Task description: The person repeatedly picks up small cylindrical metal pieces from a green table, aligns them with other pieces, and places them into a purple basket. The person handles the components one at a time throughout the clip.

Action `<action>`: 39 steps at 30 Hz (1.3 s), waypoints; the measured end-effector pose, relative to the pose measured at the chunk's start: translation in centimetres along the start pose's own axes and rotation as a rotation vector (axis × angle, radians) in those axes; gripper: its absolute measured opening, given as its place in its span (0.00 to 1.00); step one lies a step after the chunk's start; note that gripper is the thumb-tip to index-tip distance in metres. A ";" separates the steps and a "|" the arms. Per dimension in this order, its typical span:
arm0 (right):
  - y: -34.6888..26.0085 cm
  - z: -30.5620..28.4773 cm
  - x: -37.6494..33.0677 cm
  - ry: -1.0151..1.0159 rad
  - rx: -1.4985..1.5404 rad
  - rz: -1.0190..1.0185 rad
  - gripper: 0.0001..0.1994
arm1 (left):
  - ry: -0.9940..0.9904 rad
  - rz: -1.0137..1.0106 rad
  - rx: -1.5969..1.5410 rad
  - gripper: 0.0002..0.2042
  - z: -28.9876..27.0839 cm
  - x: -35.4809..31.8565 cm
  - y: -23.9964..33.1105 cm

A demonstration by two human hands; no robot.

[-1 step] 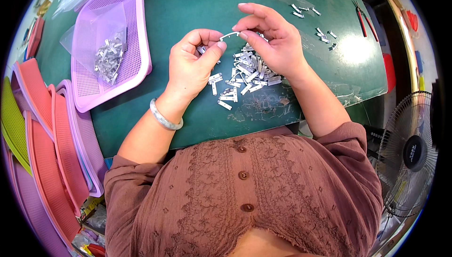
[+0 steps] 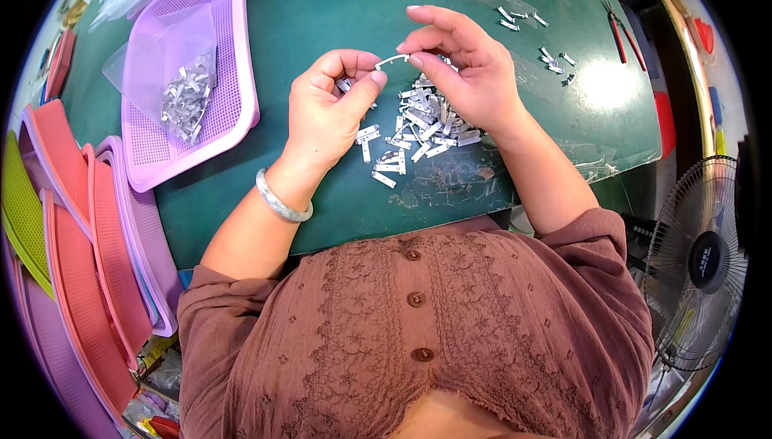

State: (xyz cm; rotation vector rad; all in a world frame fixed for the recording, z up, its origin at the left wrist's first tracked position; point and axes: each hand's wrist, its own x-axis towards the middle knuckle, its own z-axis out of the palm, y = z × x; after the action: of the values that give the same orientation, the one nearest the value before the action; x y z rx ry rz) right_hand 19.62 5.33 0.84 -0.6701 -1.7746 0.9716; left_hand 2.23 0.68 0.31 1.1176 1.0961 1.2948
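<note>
Over the green table (image 2: pixel 322 214), a small, thin, curved silver metal strip (image 2: pixel 392 59) spans the gap between my two hands. My left hand (image 2: pixel 326 109) pinches its left end between thumb and forefinger. At its right end are the thumb and forefinger of my right hand (image 2: pixel 470 73), closed on it, while the other fingers are raised and bent. Beneath and between the hands lies a loose heap of small flat silver metal clips (image 2: pixel 430 117). Part of that heap is hidden behind my fingers.
To the left, a purple basket (image 2: pixel 245 77) holds a clear bag of metal pieces (image 2: pixel 189 101). Small groups of clips (image 2: pixel 553 61) lie at the right, near red-handled pliers (image 2: pixel 623 41). Stacked pink baskets (image 2: pixel 76 262) stand at lower left, a fan (image 2: pixel 700 262) at lower right.
</note>
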 end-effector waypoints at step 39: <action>0.1 -0.1 -0.1 -0.061 0.058 0.092 0.22 | -0.011 0.029 0.029 0.06 0.0 -0.1 0.1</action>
State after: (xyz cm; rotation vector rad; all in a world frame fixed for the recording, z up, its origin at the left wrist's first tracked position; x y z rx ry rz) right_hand 19.73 5.35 0.79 -0.6977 -1.7742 1.1121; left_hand 2.22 0.58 0.37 1.1648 1.0973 1.2971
